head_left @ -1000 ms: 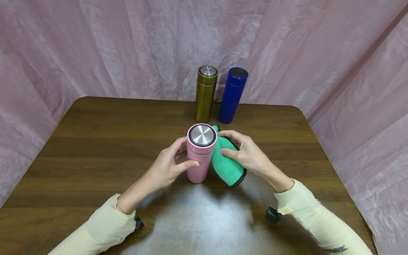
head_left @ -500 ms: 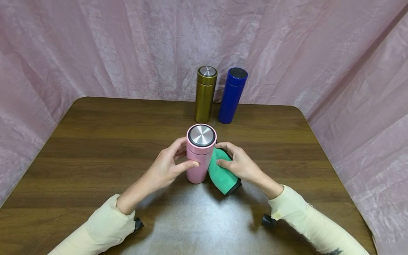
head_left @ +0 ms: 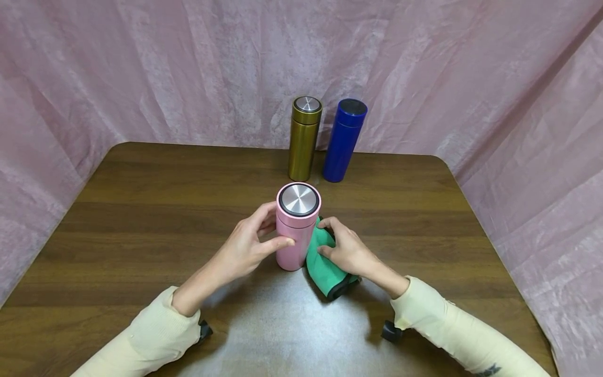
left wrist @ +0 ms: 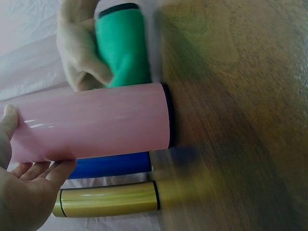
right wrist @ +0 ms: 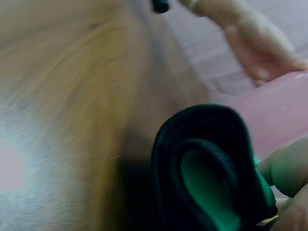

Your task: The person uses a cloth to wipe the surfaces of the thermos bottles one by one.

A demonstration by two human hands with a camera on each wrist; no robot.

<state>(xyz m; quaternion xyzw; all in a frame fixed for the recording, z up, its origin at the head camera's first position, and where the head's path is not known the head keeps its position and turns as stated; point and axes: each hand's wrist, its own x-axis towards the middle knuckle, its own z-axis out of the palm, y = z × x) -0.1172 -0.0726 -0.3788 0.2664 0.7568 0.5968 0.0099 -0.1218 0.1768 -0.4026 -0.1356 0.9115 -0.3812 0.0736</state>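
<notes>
A pink thermos bottle [head_left: 293, 246] with a brushed-metal lid top stands upright near the middle of the table. My left hand [head_left: 247, 246] grips its left side, thumb across the front and fingers curled behind; the left wrist view shows those fingers along the pink wall [left wrist: 96, 122]. On the bottle's right side, my right hand [head_left: 346, 248] pinches a folded green cloth [head_left: 325, 269] with black edging, held against the bottle's lower body. In the right wrist view the rolled black edge of the cloth [right wrist: 202, 115] faces the camera.
Behind the pink bottle stand a gold thermos bottle [head_left: 303, 146] and a blue thermos bottle [head_left: 344, 144], side by side near the far edge of the brown wooden table [head_left: 165, 209]. A pink curtain [head_left: 212, 73] hangs behind and on both sides.
My right hand has slid the green cloth down the pink bottle's right side, toward me. The left hand and the bottle have stayed in place.
</notes>
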